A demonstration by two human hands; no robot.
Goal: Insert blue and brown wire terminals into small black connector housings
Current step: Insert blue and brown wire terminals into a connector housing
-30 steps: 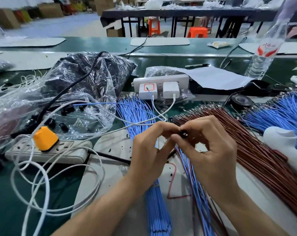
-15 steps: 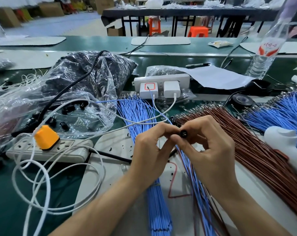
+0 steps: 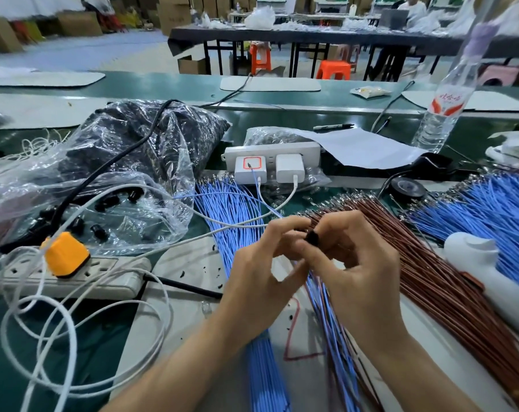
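Observation:
A small black connector housing [image 3: 312, 237] sits between my fingertips at the centre of the view. My right hand [image 3: 361, 263] pinches it between thumb and forefinger. My left hand [image 3: 265, 263] meets it from the left with curled fingers, pinching at the housing or a wire end; which one is hidden. Blue and brown wires [image 3: 326, 310] trail down from under my hands. A bundle of blue wires [image 3: 231, 215] lies behind my left hand. A bundle of brown wires [image 3: 436, 278] fans out to the right.
A clear plastic bag [image 3: 112, 179] with loose black housings lies at the left. Two power strips [image 3: 74, 278] [image 3: 271, 153], white cables and a yellow plug [image 3: 65, 252] crowd the left. More blue wires [image 3: 496, 209], a white tool [image 3: 490, 272], a tape roll [image 3: 408, 188] and a water bottle [image 3: 442, 114] stand right.
My hands stay together at the centre. The black housing has turned a little and shows more plainly between my fingertips.

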